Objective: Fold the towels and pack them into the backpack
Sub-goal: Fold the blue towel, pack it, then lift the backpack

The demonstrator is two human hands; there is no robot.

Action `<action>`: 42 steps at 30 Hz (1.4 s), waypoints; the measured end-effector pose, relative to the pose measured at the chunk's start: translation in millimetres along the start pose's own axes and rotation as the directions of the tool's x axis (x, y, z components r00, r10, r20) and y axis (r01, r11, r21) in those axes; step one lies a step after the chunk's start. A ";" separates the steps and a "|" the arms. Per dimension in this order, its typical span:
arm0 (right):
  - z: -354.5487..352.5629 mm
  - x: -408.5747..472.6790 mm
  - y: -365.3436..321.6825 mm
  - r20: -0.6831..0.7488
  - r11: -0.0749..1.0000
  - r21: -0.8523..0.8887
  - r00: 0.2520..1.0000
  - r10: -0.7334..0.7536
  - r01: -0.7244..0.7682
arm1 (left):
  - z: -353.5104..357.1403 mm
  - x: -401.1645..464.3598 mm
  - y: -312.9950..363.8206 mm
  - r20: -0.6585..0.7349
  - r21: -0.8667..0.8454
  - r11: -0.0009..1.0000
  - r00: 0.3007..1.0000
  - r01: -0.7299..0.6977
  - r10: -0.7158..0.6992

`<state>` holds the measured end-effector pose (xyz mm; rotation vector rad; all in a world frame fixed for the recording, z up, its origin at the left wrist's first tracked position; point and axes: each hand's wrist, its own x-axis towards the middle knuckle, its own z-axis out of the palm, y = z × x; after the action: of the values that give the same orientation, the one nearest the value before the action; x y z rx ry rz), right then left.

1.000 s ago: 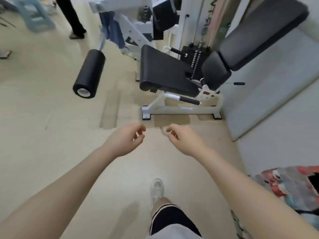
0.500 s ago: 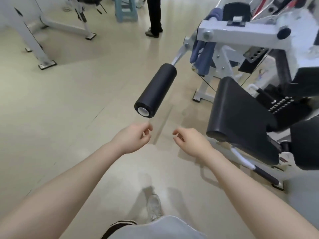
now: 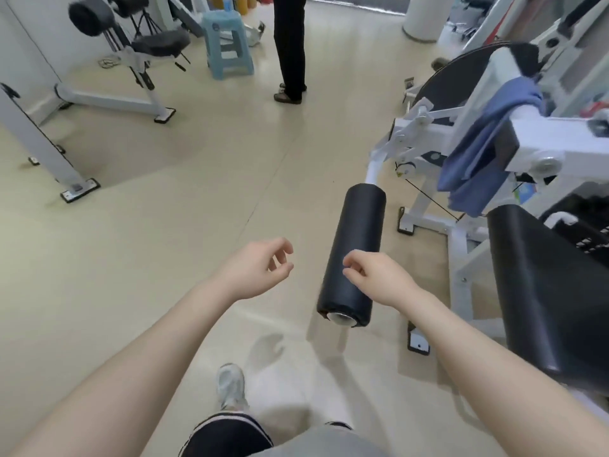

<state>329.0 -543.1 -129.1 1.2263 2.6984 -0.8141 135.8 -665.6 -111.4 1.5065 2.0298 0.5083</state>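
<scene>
Both hands empty: left hand (image 3: pixel 260 268) and right hand (image 3: pixel 375 278) loosely curled. Blue towel (image 3: pixel 478 156), apparently one, drapes the machine frame (image 3: pixel 560 143). Backpack unseen. Lift by its upper fold.

I see open floor (image 3: pixel 197 199) ahead and left. Black foam roller (image 3: pixel 354 252) juts across right side, under right hand (image 3: pixel 379 278). Machine frame (image 3: pixel 428 133) and black seat pad (image 3: pixel 547 285) block further right. Blue towel (image 3: pixel 478 150) draped on frame, beyond roller.

A beige gym floor (image 3: pixel 164 242) carried white-framed exercise machines (image 3: pixel 425 206). A pale blue plastic stool (image 3: pixel 227 44) stood on it beyond.
</scene>
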 end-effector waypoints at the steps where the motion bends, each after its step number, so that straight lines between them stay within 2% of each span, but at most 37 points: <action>1: -2.6 19.6 -15.2 -0.007 0.999 0.021 1.000 0.029 -0.028 | -19.1 15.3 -13.9 0.030 0.009 1.000 0.999 -0.013 0.013; 6: -29.4 96.1 -61.5 -0.078 0.980 0.111 0.982 0.172 -0.163 | -89.8 100.4 -54.8 0.185 0.031 0.991 0.975 -0.128 0.120; 10: -51.3 127.3 -51.5 -0.145 0.937 0.171 0.933 0.330 -0.305 | -109.9 173.1 -58.9 0.277 0.036 0.969 0.934 -0.246 0.226; 15: -85.5 158.7 -17.4 -0.210 0.858 0.258 0.841 0.499 -0.444 | -115.7 263.1 -31.7 0.378 0.064 0.900 0.846 -0.431 0.378; 19: -130.9 189.5 12.0 -0.329 0.826 0.312 0.762 0.558 -0.470 | -119.2 348.1 19.7 0.434 0.092 0.809 0.755 -0.581 0.493; 22: -174.1 208.6 37.9 -0.425 0.804 0.336 0.683 0.594 -0.490 | -121.7 405.9 71.5 0.450 0.091 0.723 0.676 -0.684 0.583; 27: -230.5 231.7 71.4 -0.639 0.788 0.302 0.499 0.585 -0.537 | -118.1 481.4 140.3 0.465 0.035 0.588 0.534 -0.808 0.706; 30: -257.8 240.2 88.2 -0.687 0.752 0.277 0.424 0.590 -0.599 | -108.5 522.3 175.1 0.484 -0.016 0.510 0.440 -0.860 0.757; 31: -266.9 241.2 94.7 -0.715 0.733 0.271 0.379 0.587 -0.624 | -104.0 534.6 188.7 0.489 -0.020 0.479 0.409 -0.878 0.770; 33: -284.2 241.7 107.9 -0.788 0.659 0.249 0.246 0.564 -0.710 | -92.6 558.4 219.4 0.493 -0.010 0.388 0.333 -0.921 0.804; 35: -296.8 241.7 120.7 -0.792 0.498 0.244 0.126 0.598 -0.833 | -79.3 579.2 250.4 0.492 -0.011 0.271 0.230 -0.963 0.840; 38: -308.2 242.3 137.8 -0.652 0.209 0.322 -0.056 0.756 -0.924 | -56.9 600.3 291.2 0.441 -0.110 0.125 0.064 -0.986 0.895; 42: -309.7 244.8 148.8 -0.520 -0.033 0.399 -0.256 0.815 -0.916 | -26.9 615.6 320.3 0.475 -0.101 -0.108 -0.143 -0.989 0.868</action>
<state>316.4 -143.3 5.2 3.1267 0.9069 0.2134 224.3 18.0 -26.8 2.9114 0.1339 0.2856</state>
